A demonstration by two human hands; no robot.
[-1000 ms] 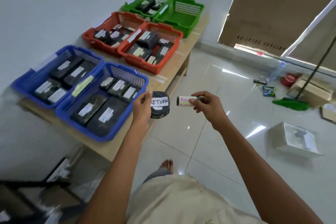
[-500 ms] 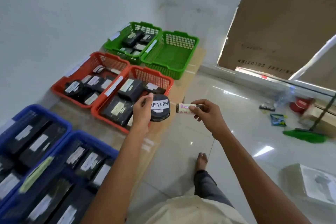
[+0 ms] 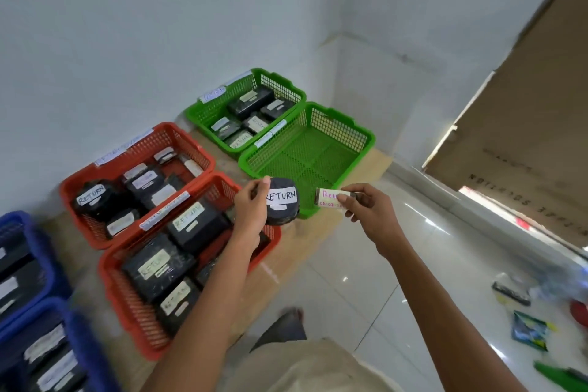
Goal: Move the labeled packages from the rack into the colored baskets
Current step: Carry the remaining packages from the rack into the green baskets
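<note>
A round black package (image 3: 281, 200) labelled RETURN is gripped in the curled fingers of the left hand (image 3: 251, 210). A small pink-lettered package (image 3: 329, 199) is pinched by the right hand (image 3: 370, 212). Both are held at the near edge of the near green basket (image 3: 366, 137). Black labelled packages are held in the far green basket (image 3: 280, 83), the near red basket (image 3: 108, 270) and the far red basket (image 3: 68, 188).

Wooden worktop (image 3: 321, 232) against a white wall (image 3: 127, 41): six mesh baskets, set in three colour pairs.

Green pair at the far end: far green basket (image 3: 276, 77) on the wall side, near green basket (image 3: 358, 129) on the front-edge side, rims touching. Red pair in the middle: far red basket (image 3: 191, 149) and near red basket (image 3: 108, 280), also rim to rim. A strip of bare wood shows between the red and green pairs. Blue pair at the near end, cut off by the frame: far blue basket (image 3: 30, 226), near blue basket (image 3: 81, 323).
</note>
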